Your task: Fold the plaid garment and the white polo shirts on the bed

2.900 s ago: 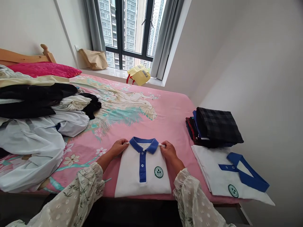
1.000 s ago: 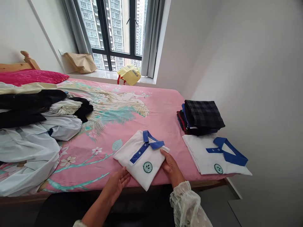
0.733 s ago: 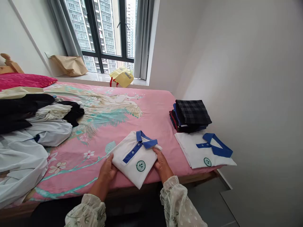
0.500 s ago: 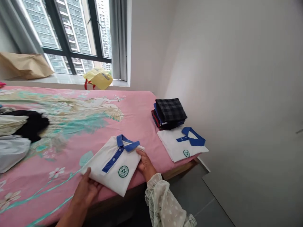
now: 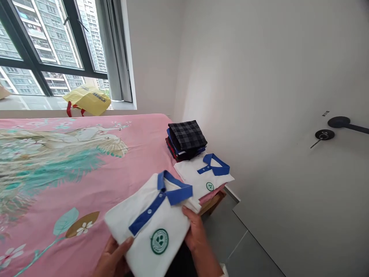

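Between my two hands is a folded white polo shirt (image 5: pixel 147 234) with a blue collar, blue button placket and round green badge. My left hand (image 5: pixel 115 254) grips its lower left side, thumb on top and fingers beneath. At the right edge, below the collar, my right hand (image 5: pixel 194 229) pinches the fabric with the thumb on top. The shirt is held above the front edge of the bed. Just beyond it, a second folded white polo shirt (image 5: pixel 188 169) with a blue collar lies on the bed's corner.
Behind the second shirt sits a stack of folded dark clothes (image 5: pixel 188 136), a black checked one on top. A pink flowered sheet (image 5: pixel 144 144) covers the bed. A yellow bag (image 5: pixel 89 100) rests on the windowsill. To the right stands a white door (image 5: pixel 273 173) with a black handle.
Both hands have lifted the shirt off the bed and brought it closer to me. The view has turned right, so the door handle shows and the clothes pile at left is out of view.
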### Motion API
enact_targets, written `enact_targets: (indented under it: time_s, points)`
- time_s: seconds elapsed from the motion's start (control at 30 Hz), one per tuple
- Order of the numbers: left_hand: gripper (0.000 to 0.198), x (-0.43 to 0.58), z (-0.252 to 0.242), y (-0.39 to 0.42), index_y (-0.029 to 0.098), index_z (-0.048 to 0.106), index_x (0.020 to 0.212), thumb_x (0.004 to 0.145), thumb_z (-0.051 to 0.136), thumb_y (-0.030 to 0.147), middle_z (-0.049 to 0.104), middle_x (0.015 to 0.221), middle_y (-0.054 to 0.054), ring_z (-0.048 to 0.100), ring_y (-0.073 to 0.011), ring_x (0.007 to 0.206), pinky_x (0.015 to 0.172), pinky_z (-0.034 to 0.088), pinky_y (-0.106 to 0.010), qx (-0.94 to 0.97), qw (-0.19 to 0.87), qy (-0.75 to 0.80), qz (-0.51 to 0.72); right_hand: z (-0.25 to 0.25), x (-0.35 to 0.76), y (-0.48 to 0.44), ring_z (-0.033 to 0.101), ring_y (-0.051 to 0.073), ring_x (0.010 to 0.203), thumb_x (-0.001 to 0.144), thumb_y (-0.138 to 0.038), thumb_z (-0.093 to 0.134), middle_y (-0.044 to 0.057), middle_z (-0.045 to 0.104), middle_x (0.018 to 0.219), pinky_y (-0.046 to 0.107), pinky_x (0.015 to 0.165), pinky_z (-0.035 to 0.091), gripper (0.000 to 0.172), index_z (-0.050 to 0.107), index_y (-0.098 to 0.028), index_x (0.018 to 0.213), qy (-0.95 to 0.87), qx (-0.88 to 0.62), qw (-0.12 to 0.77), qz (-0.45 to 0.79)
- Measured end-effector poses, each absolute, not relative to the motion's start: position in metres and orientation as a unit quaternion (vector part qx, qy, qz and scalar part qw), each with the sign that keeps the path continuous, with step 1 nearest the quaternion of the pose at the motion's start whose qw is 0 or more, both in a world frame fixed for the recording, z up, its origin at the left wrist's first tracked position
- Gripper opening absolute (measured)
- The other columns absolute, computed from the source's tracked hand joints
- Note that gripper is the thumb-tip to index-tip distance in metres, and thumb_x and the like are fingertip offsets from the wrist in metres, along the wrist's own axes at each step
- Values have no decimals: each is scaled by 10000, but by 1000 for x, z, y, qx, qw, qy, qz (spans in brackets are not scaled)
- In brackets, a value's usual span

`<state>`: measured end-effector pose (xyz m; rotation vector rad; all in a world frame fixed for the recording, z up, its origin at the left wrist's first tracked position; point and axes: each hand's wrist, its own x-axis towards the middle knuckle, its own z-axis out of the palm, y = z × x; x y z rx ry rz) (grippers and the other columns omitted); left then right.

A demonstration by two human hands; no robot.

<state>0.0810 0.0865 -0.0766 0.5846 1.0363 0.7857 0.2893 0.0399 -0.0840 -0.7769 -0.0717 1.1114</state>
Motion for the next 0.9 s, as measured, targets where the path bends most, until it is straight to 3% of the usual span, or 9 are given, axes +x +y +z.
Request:
enact_targets:
  time_s: [0.17,0.33,0.43,0.57,0.73,0.9]
  points:
    - [804,179,-43,96,241,413,1374,664,782,319,669,1194,-125,677,-326,973,737,579,-389,331,826,355,287,-63,373,2,687,271,888,532,-287,803,52,728,963,421,819,557,659,603,-203,1154,2,-436,823,365]
    - [668,284,-24,148,263,502,1272,652,748,283,663,1159,-80,679,-248,861,616,545,-308,444,797,271,307,-53,461,26,651,265,1027,618,-310,734,42,715,1034,409,872,560,570,609,-212,1165,-51,-443,870,211]
    - [620,331,-44,178,259,477,1279,703,703,282,664,1068,-69,651,-171,746,579,511,-272,446,790,328,262,-77,507,57,661,240,1006,620,-247,706,34,723,1003,382,882,561,502,625,-192,1113,-17,-447,868,216]
    - [686,354,-88,197,162,400,1303,710,723,281,635,981,-98,594,-125,650,517,449,-235,420,772,427,214,-126,542,79,690,243,910,590,-189,705,48,735,925,395,831,584,469,636,-169,1053,59,-489,827,273]
    - [616,355,-104,197,163,522,1157,659,780,417,659,1013,-111,629,-194,801,573,452,-265,456,741,445,210,-150,550,77,680,232,959,553,-210,787,41,722,1030,358,844,582,598,614,-193,1125,44,-489,827,276]
    - [612,368,-98,191,124,548,1110,586,832,266,678,1032,-158,640,-271,919,758,483,-345,486,698,469,238,-151,554,78,687,235,927,548,-199,777,48,727,1016,351,798,593,576,624,-178,1103,50,-508,822,254]
